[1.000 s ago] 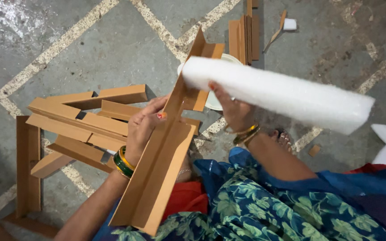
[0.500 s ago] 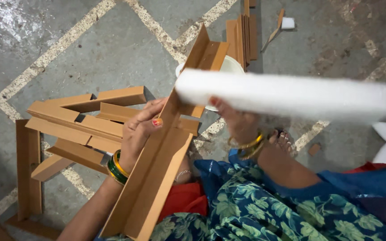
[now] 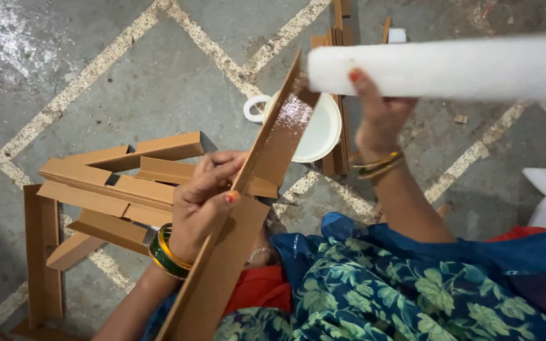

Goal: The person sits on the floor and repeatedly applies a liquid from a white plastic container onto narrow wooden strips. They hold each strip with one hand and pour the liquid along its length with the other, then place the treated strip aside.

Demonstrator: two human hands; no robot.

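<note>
My left hand [image 3: 200, 205] pinches the slanted cardboard angle strip [image 3: 248, 208]; right fingers [image 3: 364, 95] clasp the crosswise white foam strip [image 3: 450, 66] at its far tip.

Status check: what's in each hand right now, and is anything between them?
Left hand grips long brown cardboard angle strip, tilted. Right hand holds white foam strip raised at strip's wet-looking top end. White bowl on floor behind; nothing between.

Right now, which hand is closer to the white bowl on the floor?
Right. The right hand holds the white foam strip just beside the bowl; the left hand grips the brown angle strip farther off.
</note>
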